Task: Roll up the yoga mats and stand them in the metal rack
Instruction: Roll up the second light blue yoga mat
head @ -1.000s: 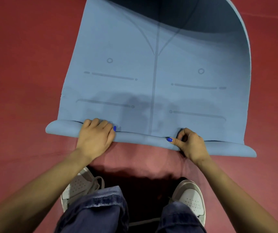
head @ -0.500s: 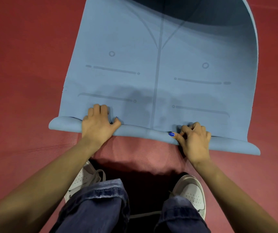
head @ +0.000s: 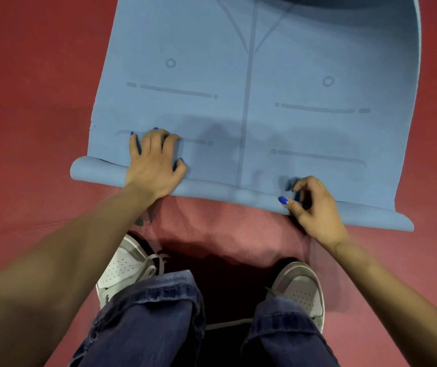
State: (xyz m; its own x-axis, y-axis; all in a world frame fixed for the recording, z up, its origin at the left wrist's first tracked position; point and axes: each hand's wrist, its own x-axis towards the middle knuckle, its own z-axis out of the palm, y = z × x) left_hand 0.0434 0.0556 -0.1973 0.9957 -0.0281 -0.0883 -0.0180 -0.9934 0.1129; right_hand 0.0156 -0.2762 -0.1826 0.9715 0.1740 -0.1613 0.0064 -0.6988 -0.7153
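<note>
A blue yoga mat (head: 251, 107) with grey alignment lines lies flat on the red floor, stretching away from me. Its near end is curled into a thin roll (head: 228, 190) running left to right. My left hand (head: 155, 161) lies over the left part of the roll, palm down, fingers spread forward onto the flat mat. My right hand (head: 314, 205) is on the right part of the roll, fingers curled, thumb pressed against its front. The mat's far right edge curves upward. No metal rack is in view.
The red floor (head: 35, 102) surrounds the mat on both sides. My white sneakers (head: 124, 268) and jeans-clad knees (head: 154, 313) are just behind the roll, at the bottom of the view.
The roll has advanced a little farther along the mat. My left hand's fingers reached forward over the roll onto the flat mat, and my right hand's fingers have loosened on the roll.
</note>
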